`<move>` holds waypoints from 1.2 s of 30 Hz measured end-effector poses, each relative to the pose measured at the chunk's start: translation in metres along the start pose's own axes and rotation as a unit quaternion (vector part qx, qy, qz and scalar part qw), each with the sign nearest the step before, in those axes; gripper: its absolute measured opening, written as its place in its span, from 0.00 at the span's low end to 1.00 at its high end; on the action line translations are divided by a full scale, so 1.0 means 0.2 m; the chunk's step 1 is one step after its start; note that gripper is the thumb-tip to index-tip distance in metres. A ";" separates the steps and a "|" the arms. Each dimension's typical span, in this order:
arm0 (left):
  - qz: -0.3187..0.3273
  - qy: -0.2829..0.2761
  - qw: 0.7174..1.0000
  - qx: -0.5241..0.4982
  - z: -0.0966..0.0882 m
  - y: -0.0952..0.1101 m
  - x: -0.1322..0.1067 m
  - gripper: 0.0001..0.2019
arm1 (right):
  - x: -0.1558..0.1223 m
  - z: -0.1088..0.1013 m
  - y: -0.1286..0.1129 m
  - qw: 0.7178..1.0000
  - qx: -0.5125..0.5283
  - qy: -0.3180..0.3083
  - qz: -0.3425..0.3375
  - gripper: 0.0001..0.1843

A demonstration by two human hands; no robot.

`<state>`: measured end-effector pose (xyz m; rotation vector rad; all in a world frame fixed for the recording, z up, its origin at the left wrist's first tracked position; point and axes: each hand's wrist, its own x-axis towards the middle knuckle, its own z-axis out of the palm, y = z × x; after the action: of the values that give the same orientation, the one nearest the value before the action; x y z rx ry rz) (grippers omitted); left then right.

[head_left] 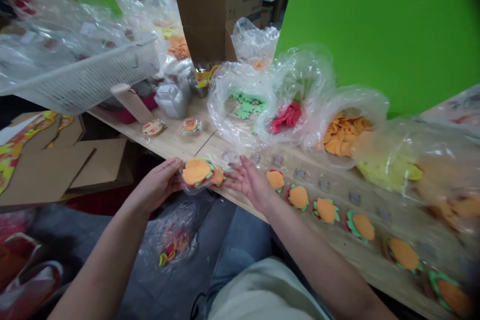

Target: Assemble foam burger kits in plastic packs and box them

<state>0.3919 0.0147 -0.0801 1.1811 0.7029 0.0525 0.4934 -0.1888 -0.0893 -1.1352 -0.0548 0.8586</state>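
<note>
A toy burger (197,171) with an orange bun, green and red edges and clear plastic below it is pinched at its left side by my left hand (159,182). Just right of it, partly hidden behind it, is a smaller orange burger (218,177). My right hand (251,185) has its fingers spread, the tips close to that smaller burger; I see nothing held in it. Beyond the fingers lies a clear round plastic piece (230,156). A row of similar burgers (299,196) runs along the table to the right, behind it several small clear plastic pieces (277,160).
Open plastic bags hold green leaf shapes (245,105), red pieces (287,116) and orange pieces (345,135). Two wrapped round items (153,128) lie left, near a white basket (93,77). A cardboard box (202,10) stands behind; a plastic bag (176,240) is on the floor.
</note>
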 end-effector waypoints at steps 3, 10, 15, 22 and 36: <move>-0.045 -0.028 0.998 0.019 0.15 -0.05 -0.05 0.09 | -0.05 -0.03 -0.01 0.980 -0.096 0.034 -0.169 0.28; -0.111 -0.131 0.985 0.031 0.44 -0.16 -0.07 0.10 | -0.40 -0.24 0.01 0.720 -0.582 -0.062 -0.374 0.42; -0.131 -0.174 0.976 0.016 0.57 -0.17 -0.10 0.11 | -0.47 -0.32 0.06 0.672 -0.648 -0.034 -0.357 0.36; -0.035 -0.182 0.982 0.018 0.71 -0.23 -0.21 0.08 | -0.56 -0.40 0.07 0.717 -0.594 0.002 -0.365 0.32; -0.103 -0.146 0.984 -0.005 0.97 -0.60 -0.40 0.12 | -0.67 -0.68 0.11 0.858 -0.429 0.248 -0.138 0.21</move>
<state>0.3935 -0.2256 -0.1064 1.0734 0.5611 -0.2854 0.4510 -0.3740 -0.1193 -2.1063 -0.1821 0.2278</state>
